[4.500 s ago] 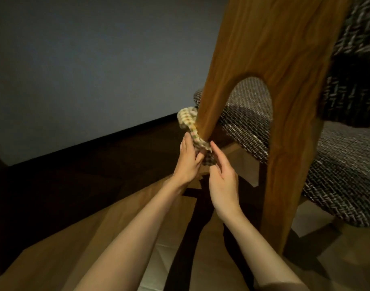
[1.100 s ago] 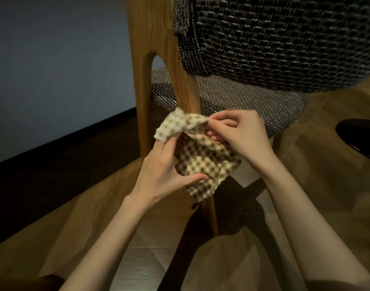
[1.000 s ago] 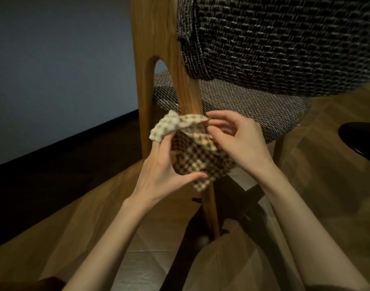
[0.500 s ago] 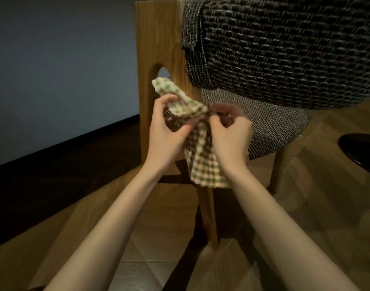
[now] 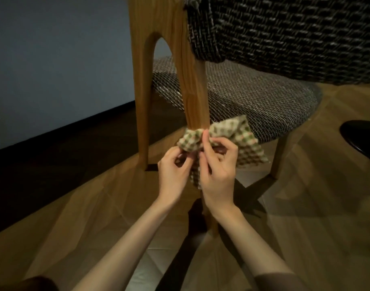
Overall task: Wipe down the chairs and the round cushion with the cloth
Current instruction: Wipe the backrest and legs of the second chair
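Note:
A chair with a wooden frame and dark woven upholstery fills the upper right; its near wooden leg runs down the middle. A checked cream-and-green cloth is wrapped round that leg just below the seat. My left hand pinches the cloth's left end, and my right hand pinches the other part in front of the leg. The leg's stretch behind the cloth and hands is hidden.
A second wooden leg stands to the left, a third to the right. A grey wall with a dark skirting runs along the left. A glossy black object lies at the right edge on the wood floor.
Both hands have brought the cloth down from in front of the chair back and drawn it round the near leg below the seat. The view has shifted slightly.

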